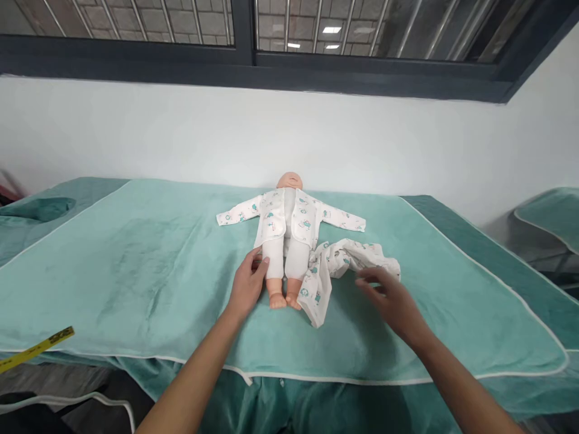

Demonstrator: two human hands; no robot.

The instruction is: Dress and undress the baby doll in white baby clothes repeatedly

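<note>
"Teal plush, we'd say, for the blanket (158, 271) under the doll (289, 208): short nap, brushed darker in patches to the doll's left as we look at it, with pale piping along the edge."

"And the doll lies face up in the middle of it, arms spread wide. What do we make of its body?"

"White, soft-looking cloth on the torso and legs, with smooth, rounded feet (277, 300) and head (289, 179) that look like plastic or rubber."

"What is it dressed in?"

"An open jacket (274, 218), thin white cloth with small green prints and rounded front corners. Its sleeves contain both arms, right to the ends."

"Just right of the doll's legs we see a matching garment (346, 256), loose and rumpled, one tube-like end touching a foot and the rest arching away in folds."

"Where are our hands?"

"Our left hand (248, 280) is at the doll's thigh, thumb laid on the white cloth, fingers tucked by the jacket's hem; we cannot tell whether it grips. Our right hand (384, 295) is free, fingers loosely bent, beside the garment's near edge."

"Beyond the doll's head?"

"Smooth white wall (289, 129), then a dark window frame (316, 69) with metal bars (319, 27) behind the glass."
</note>
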